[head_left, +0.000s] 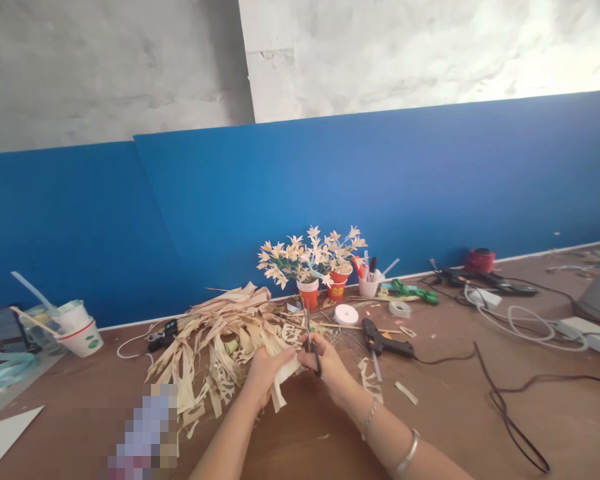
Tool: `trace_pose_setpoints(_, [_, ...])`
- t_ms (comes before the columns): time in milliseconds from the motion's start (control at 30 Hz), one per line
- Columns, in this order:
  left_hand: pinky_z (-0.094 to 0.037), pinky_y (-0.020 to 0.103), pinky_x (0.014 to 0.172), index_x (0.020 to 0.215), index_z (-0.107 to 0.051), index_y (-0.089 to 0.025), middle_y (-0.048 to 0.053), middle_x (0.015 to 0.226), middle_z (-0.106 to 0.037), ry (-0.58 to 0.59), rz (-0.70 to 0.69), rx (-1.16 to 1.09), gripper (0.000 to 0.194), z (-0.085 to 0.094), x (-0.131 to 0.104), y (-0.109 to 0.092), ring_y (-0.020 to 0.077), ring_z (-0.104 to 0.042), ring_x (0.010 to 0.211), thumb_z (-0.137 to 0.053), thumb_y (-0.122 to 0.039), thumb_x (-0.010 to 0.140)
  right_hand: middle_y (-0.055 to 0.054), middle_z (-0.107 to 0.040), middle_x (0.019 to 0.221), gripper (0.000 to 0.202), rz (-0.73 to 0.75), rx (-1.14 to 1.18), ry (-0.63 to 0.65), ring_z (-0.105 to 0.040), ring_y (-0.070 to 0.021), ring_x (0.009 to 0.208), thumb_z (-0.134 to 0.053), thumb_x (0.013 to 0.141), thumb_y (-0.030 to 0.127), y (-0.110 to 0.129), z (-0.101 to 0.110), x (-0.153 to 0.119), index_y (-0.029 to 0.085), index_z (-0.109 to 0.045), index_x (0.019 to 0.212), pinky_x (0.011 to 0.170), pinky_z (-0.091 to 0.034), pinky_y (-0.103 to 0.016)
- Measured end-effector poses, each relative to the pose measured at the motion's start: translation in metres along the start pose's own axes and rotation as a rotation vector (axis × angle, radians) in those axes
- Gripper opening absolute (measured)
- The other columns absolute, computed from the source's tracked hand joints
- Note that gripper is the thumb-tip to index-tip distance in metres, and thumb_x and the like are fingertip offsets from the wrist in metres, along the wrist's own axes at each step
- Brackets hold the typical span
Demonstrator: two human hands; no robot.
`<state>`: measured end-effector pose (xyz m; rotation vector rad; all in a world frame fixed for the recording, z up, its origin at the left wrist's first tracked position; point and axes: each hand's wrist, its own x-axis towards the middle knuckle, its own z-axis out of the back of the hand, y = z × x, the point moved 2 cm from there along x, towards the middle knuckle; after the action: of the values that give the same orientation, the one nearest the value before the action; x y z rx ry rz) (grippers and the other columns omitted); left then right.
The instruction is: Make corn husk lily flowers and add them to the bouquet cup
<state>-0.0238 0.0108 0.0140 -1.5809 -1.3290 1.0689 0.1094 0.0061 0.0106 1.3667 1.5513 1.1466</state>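
My left hand (pixel 267 373) is closed on a pale strip of dried husk (pixel 279 393), whose end hangs below the fingers. Just to its right, my right hand (pixel 325 360) holds dark-handled scissors (pixel 309 333), the blades pointing up and away from me. The fingers of both hands nearly meet at the strip. A large heap of dried husks (pixel 220 333) lies left of and behind my left hand. Beyond the hands, pale star-shaped flowers (pixel 305 257) stand in a red and white paper cup (pixel 308 294).
Right of my right hand lies a black glue gun (pixel 387 340) with its cable. White tape rolls (pixel 347 314), a cup of pens (pixel 369 285) and green pieces (pixel 413 291) stand behind. Cables lie at right; a white cup (pixel 83 337) is at left. A blue partition (pixel 330 180) bounds the table.
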Motion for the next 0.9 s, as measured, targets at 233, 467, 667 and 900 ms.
trace_pose_setpoints(233, [-0.053,0.030,0.054,0.079,-0.065,-0.009,0.008,0.067,-0.071,-0.319,-0.081,-0.024,0.040,0.007,-0.001,-0.009,0.0215,-0.067,0.058,-0.081,-0.034,0.053,0.006,-0.051,0.055,0.035,-0.080,-0.201,0.195,-0.044,-0.0083,0.049,-0.069,0.066,0.045,0.005,0.000,-0.003,0.018,-0.051,0.079,0.044,-0.026,-0.019])
trace_pose_setpoints(467, [-0.053,0.032,0.052,0.082,-0.066,-0.008,0.009,0.065,-0.070,-0.446,-0.139,-0.067,0.041,0.016,0.003,-0.010,0.0218,-0.066,0.055,-0.079,-0.037,0.055,0.006,-0.054,0.052,0.034,-0.182,-0.244,0.376,-0.045,-0.0062,0.044,-0.065,0.068,0.048,-0.010,-0.006,-0.009,0.018,-0.050,0.075,0.038,-0.021,-0.017])
trace_pose_setpoints(667, [-0.052,0.030,0.053,0.081,-0.067,-0.009,0.008,0.067,-0.071,-0.472,-0.168,-0.026,0.041,0.017,0.003,-0.004,0.0215,-0.066,0.057,-0.077,-0.040,0.056,0.007,-0.053,0.047,0.038,-0.182,-0.239,0.345,-0.044,-0.0057,0.039,-0.067,0.066,0.051,-0.012,-0.008,-0.009,0.018,-0.051,0.076,0.034,-0.016,-0.016])
trace_pose_setpoints(900, [-0.050,0.028,0.049,0.077,-0.065,-0.009,0.007,0.064,-0.069,-0.436,-0.156,-0.065,0.038,0.014,0.002,-0.003,0.0194,-0.064,0.052,-0.076,-0.041,0.058,0.007,-0.051,0.044,0.038,-0.179,-0.242,0.311,-0.042,-0.0052,0.036,-0.068,0.065,0.050,-0.012,-0.009,-0.007,0.018,-0.052,0.074,0.035,-0.019,-0.015])
